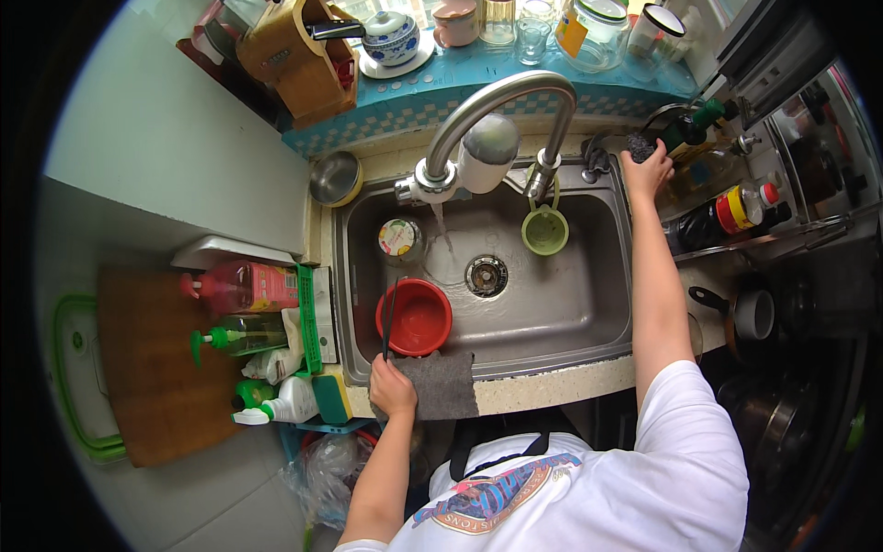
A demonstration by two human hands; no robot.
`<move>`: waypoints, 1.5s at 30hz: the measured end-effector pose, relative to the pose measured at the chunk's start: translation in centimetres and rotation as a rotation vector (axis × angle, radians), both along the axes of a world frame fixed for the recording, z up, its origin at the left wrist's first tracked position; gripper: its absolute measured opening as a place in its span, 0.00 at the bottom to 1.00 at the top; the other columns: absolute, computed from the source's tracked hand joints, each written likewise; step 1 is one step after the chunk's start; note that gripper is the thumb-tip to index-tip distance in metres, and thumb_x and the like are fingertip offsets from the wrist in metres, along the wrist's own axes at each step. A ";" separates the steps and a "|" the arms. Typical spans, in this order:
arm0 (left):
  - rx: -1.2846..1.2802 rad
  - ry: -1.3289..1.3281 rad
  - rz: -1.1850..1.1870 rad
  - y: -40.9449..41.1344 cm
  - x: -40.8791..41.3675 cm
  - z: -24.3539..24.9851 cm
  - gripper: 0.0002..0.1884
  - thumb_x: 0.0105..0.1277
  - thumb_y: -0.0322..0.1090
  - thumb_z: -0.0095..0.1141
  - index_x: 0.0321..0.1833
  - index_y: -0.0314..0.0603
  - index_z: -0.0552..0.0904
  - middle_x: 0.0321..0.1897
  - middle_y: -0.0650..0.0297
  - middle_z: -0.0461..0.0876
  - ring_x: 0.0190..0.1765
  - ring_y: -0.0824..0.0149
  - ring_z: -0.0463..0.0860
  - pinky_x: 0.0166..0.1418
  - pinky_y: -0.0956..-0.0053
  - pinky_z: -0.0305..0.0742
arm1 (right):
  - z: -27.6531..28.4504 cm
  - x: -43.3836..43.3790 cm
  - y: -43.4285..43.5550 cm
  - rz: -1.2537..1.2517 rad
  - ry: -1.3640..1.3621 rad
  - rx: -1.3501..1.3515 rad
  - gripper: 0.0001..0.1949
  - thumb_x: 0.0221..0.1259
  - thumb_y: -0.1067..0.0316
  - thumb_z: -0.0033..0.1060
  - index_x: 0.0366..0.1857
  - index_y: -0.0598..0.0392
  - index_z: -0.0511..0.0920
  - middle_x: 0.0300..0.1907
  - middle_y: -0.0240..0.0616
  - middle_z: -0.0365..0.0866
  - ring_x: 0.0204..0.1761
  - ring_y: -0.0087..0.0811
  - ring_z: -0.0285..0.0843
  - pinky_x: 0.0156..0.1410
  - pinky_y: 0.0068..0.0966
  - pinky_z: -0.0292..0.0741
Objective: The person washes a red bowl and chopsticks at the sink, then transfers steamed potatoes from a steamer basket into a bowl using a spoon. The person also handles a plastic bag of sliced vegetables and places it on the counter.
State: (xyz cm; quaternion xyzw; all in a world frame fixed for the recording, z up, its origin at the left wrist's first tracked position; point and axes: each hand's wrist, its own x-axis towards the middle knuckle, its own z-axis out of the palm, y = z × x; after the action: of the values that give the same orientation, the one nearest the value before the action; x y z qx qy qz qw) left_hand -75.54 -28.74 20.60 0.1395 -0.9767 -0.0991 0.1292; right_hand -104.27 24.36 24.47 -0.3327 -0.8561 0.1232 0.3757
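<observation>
My left hand (pixel 393 388) grips a pair of dark chopsticks (pixel 390 314) at the sink's front edge. Their upper ends reach over a red plastic bowl (pixel 426 324) in the sink's left part. Beneath and beside that hand, a grey cloth (pixel 441 386) drapes over the counter edge. My right hand (pixel 648 172) is stretched to the far right corner, its fingers around a dark grey scrubber (pixel 640 147), close to a green glass bottle (pixel 690 127). Water (pixel 441 224) runs from the curved faucet (pixel 497 86) into the steel sink (pixel 552 303).
A lidded glass jar (pixel 399 240) and a green strainer cup (pixel 545 231) are in the sink. A steel bowl (pixel 336 178) sits at the back left corner. Soap bottles (pixel 241 286) stand left; a soy sauce bottle (pixel 724 214) is right. Glassware (pixel 532 40) lines the sill.
</observation>
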 end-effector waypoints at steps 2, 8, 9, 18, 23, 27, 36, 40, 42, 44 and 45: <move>-0.005 -0.020 0.007 -0.1 0.0 0.0 0.12 0.71 0.33 0.49 0.54 0.39 0.75 0.44 0.53 0.83 0.44 0.46 0.82 0.43 0.53 0.76 | 1.1 1.3 -0.9 0.009 0.114 -0.078 0.27 0.43 0.51 0.72 0.49 0.53 0.79 0.49 0.52 0.73 0.54 0.53 0.69 0.65 0.45 0.65; -0.029 -0.002 0.004 -0.1 0.1 0.2 0.12 0.70 0.33 0.50 0.54 0.39 0.75 0.43 0.55 0.83 0.43 0.48 0.82 0.43 0.56 0.77 | -0.6 2.8 -8.0 -0.064 0.567 -0.639 0.25 0.49 0.56 0.73 0.48 0.58 0.73 0.51 0.48 0.68 0.56 0.45 0.68 0.63 0.37 0.69; -0.027 -0.011 0.005 0.0 0.1 0.3 0.12 0.70 0.33 0.50 0.54 0.39 0.76 0.43 0.55 0.83 0.43 0.48 0.82 0.43 0.56 0.77 | -1.1 2.1 -8.7 0.022 0.666 -0.842 0.23 0.50 0.59 0.72 0.46 0.59 0.72 0.49 0.47 0.69 0.54 0.44 0.70 0.61 0.37 0.72; -0.020 0.004 -0.008 0.0 0.0 0.3 0.12 0.70 0.33 0.51 0.53 0.40 0.76 0.43 0.56 0.83 0.43 0.49 0.83 0.43 0.57 0.77 | 1.7 -0.7 -0.2 0.185 0.103 -1.547 0.13 0.54 0.59 0.55 0.34 0.57 0.75 0.28 0.42 0.78 0.31 0.35 0.80 0.31 0.34 0.82; -0.022 0.005 0.001 0.2 0.1 0.5 0.11 0.70 0.33 0.50 0.53 0.40 0.76 0.43 0.56 0.83 0.43 0.49 0.82 0.42 0.57 0.77 | 5.7 -0.7 1.2 0.323 -0.468 -0.321 0.24 0.46 0.51 0.65 0.52 0.40 0.82 0.43 0.47 0.85 0.51 0.46 0.82 0.60 0.38 0.75; -0.004 0.003 -0.007 0.1 -0.2 0.5 0.11 0.71 0.34 0.50 0.53 0.41 0.76 0.43 0.57 0.83 0.42 0.50 0.82 0.42 0.57 0.77 | 10.0 0.3 0.1 0.304 0.005 -0.752 0.22 0.46 0.56 0.68 0.47 0.53 0.82 0.38 0.38 0.84 0.40 0.32 0.80 0.48 0.27 0.75; -0.009 0.002 0.000 -0.1 0.0 -0.1 0.12 0.71 0.34 0.50 0.53 0.41 0.76 0.44 0.56 0.83 0.44 0.49 0.83 0.44 0.56 0.77 | 1.8 5.4 -25.1 1.008 -0.645 -1.656 0.12 0.61 0.61 0.66 0.45 0.53 0.81 0.34 0.35 0.81 0.28 0.28 0.82 0.33 0.27 0.85; 0.000 0.004 0.000 0.0 -0.1 -0.1 0.12 0.73 0.35 0.48 0.55 0.38 0.75 0.45 0.51 0.83 0.45 0.46 0.82 0.46 0.55 0.75 | -0.8 0.9 -33.2 0.859 -0.014 -2.665 0.17 0.66 0.55 0.50 0.48 0.55 0.80 0.39 0.44 0.84 0.44 0.42 0.84 0.52 0.40 0.84; -0.029 0.002 0.000 0.0 0.0 -0.2 0.12 0.73 0.34 0.47 0.55 0.38 0.75 0.45 0.52 0.83 0.45 0.46 0.82 0.46 0.55 0.75 | -1.2 0.9 -34.9 0.823 0.192 -2.816 0.19 0.67 0.53 0.46 0.48 0.56 0.80 0.41 0.45 0.84 0.45 0.43 0.84 0.57 0.47 0.80; -0.023 0.040 -0.020 -0.1 0.0 -0.3 0.12 0.73 0.34 0.48 0.54 0.38 0.75 0.45 0.52 0.83 0.45 0.47 0.82 0.45 0.55 0.75 | -1.0 1.2 -35.1 0.799 0.321 -2.915 0.19 0.67 0.54 0.45 0.48 0.56 0.81 0.43 0.44 0.84 0.47 0.45 0.83 0.60 0.48 0.78; -0.025 0.057 -0.025 -0.1 0.0 -0.3 0.12 0.73 0.34 0.48 0.54 0.38 0.75 0.45 0.52 0.83 0.45 0.47 0.82 0.45 0.55 0.75 | -1.0 1.4 -35.1 0.831 0.287 -2.895 0.19 0.66 0.54 0.46 0.48 0.56 0.80 0.43 0.44 0.84 0.48 0.45 0.83 0.60 0.48 0.78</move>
State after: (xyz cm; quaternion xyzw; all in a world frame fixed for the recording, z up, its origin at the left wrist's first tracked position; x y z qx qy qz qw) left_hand -75.53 -28.87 20.26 0.1226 -0.9755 -0.0927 0.1574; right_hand -102.91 -10.75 23.52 -0.1318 0.0122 0.9595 -0.2488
